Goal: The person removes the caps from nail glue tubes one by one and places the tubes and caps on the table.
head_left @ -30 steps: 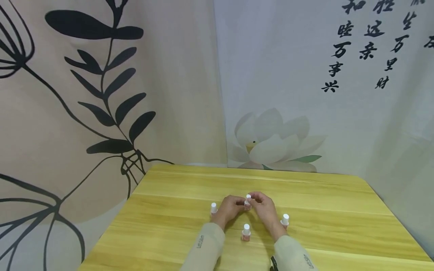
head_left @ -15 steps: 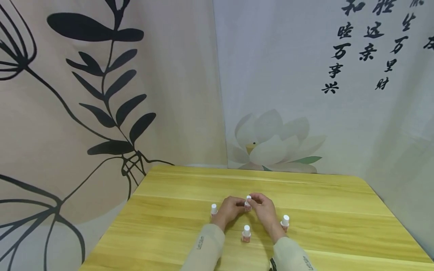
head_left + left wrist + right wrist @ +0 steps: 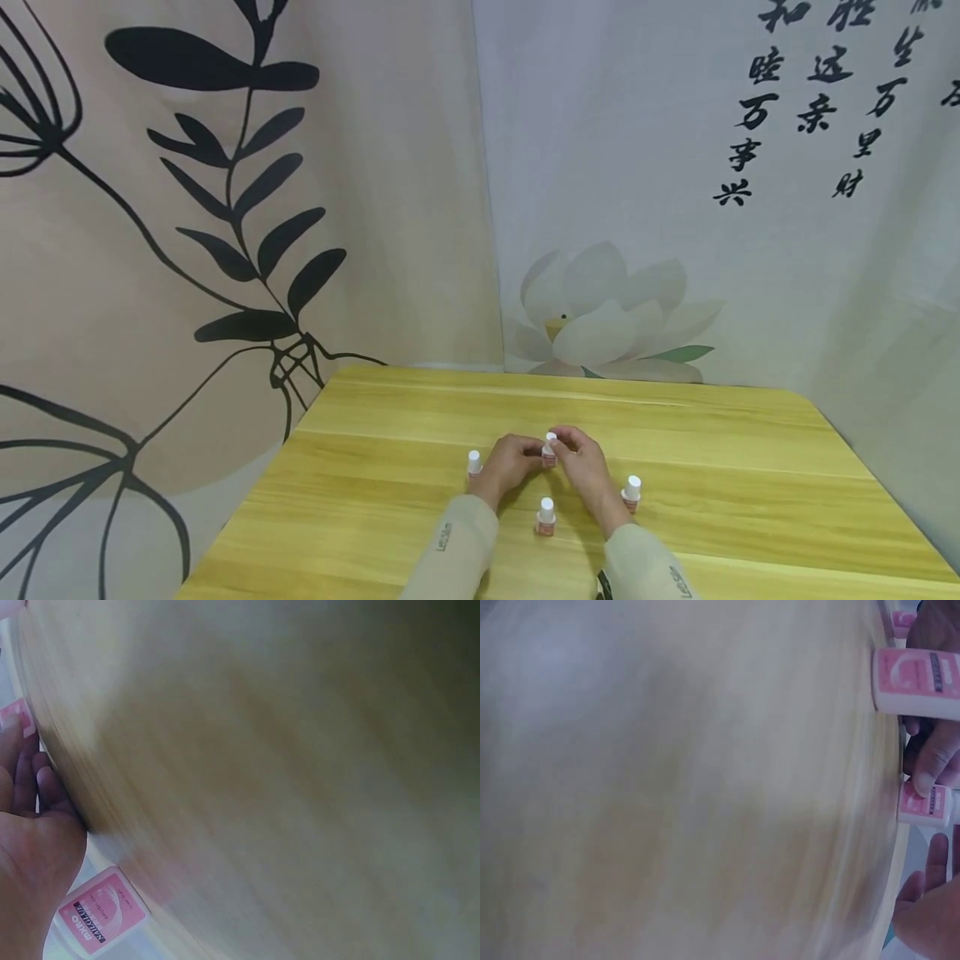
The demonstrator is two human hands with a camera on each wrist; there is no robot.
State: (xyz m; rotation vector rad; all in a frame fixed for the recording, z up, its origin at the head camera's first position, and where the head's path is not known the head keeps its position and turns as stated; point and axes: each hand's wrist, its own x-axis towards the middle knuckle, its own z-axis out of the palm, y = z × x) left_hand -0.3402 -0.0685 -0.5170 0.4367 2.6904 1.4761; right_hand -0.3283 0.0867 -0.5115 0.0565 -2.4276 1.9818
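Observation:
In the head view a small white-capped nail glue bottle (image 3: pixel 550 454) with a pink label stands between the two hands at mid-table. My left hand (image 3: pixel 512 461) pinches its lower body from the left; the right wrist view shows that thumb (image 3: pixel 928 776) lying on the label. From the right, my right hand (image 3: pixel 585 460) holds it near the cap, thumb in front and index finger behind. A matching bottle (image 3: pixel 546 518) stands nearer, between the forearms. Another bottle (image 3: pixel 474 462) is partly hidden behind the left wrist, and one more bottle (image 3: pixel 632 492) stands beside the right wrist.
The wooden table (image 3: pixel 390 467) has a light yellow grain and reaches back to a hanging curtain (image 3: pixel 420 208) printed with plants and characters. Light sleeves (image 3: pixel 457 542) cover both forearms. The left wrist view shows a bottle (image 3: pixel 103 911) close beside the left wrist.
Both hands and all the bottles keep their places. Only the head view shifts very slightly.

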